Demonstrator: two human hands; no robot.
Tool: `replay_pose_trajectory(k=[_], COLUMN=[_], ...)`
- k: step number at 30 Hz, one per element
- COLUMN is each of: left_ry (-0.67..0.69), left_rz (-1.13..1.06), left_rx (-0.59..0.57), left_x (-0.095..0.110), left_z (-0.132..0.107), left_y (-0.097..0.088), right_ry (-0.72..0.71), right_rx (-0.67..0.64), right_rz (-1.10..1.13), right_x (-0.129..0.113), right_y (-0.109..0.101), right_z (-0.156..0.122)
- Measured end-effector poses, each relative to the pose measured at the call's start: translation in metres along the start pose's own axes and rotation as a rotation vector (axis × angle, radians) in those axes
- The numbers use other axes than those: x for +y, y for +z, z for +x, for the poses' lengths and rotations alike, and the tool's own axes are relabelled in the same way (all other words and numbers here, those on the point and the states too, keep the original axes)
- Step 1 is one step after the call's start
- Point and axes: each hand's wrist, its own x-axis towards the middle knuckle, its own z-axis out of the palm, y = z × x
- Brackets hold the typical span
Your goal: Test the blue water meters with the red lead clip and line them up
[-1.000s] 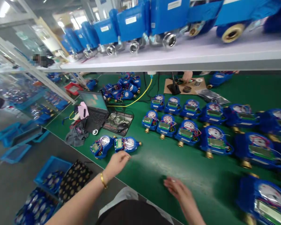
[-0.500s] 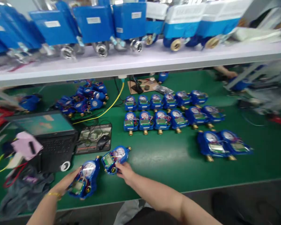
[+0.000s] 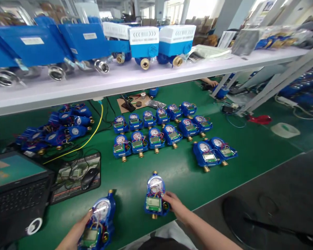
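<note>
My left hand (image 3: 78, 230) grips the side of a blue water meter (image 3: 102, 209) at the front edge of the bench, its fingers partly hidden behind the casing. That meter has a clear round dial, a green circuit board with a small display, loose wires and a brass end. To the right, my right hand (image 3: 175, 204) has its fingers closed on the right side of a second open water meter (image 3: 155, 185), its dial end pointing away from me. Two more open meters (image 3: 209, 158) stand side by side further right.
Two rows of open meters (image 3: 156, 139) fill the middle of the green bench (image 3: 125, 180). At left are a laptop (image 3: 18, 194), a mouse (image 3: 89, 178) and a pile of meters (image 3: 59, 128). A shelf (image 3: 135, 78) overhangs the back. Another person's hand (image 3: 211, 82) shows beyond.
The view has turned to the right. My right hand has moved its meter rightward, away from the left one, and turned it upright to me. My left hand still holds its meter.
</note>
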Motion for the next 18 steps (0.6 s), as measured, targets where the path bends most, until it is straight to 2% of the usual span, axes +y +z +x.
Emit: replay_pose_trajectory(k=[3,5,8,10,12,14,18], left_ry=[0.079,0.116,0.145,0.156,0.165,0.165,0.14], left_rz=[-0.098,-0.138,-0.189,-0.219,-0.246,-0.268,-0.288], left_rx=[-0.079,-0.093,-0.109,-0.105,-0.097,-0.094,-0.108], left_x=[0.007,0.014,0.024,0.032,0.042,0.052,0.068], left_z=[0.003,0.006,0.016,0.026,0.034,0.041,0.047], left_y=[0.075,0.13,0.207,0.25,0.282,0.304,0.329], right_ry=[-0.034,-0.065,-0.113,-0.135,-0.151,-0.16,-0.149], right_rx=[0.077,0.098,0.132,0.159,0.182,0.198,0.194], right_rz=[0.008,0.023,0.04,0.045,0.048,0.048,0.041], right_x=[-0.026,-0.047,-0.074,-0.087,-0.096,-0.102,-0.109], right_y=[-0.068,-0.104,-0.141,-0.156,-0.163,-0.167,-0.169], right_z=[0.003,0.01,0.026,0.037,0.046,0.052,0.059])
